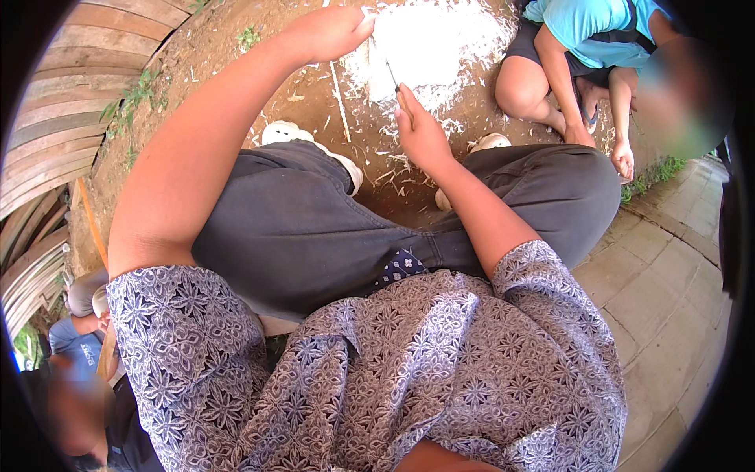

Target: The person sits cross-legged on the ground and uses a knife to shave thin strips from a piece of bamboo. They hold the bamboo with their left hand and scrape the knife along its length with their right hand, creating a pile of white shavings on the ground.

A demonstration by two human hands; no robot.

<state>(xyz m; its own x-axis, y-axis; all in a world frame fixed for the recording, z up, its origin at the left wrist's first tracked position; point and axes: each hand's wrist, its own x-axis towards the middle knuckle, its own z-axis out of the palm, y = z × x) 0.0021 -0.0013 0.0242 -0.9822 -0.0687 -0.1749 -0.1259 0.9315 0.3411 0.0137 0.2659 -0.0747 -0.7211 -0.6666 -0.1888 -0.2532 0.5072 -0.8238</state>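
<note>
My right hand is closed round the wooden handle of a knife. The narrow dark blade points up and away, toward the left. Farther off, my left hand is bent into a closed grip. A pale bit shows at its fingertips, but glare hides what it is. Beyond both hands lies a heap of white shavings, so bright that its middle has no detail. The knife's tip stands over the heap's near left edge, apart from my left hand.
A thin pale stick lies on the brown soil between my white shoes. At the far right a person in a turquoise shirt sits close by. Stacked planks line the left; paving runs along the right. Another person is lower left.
</note>
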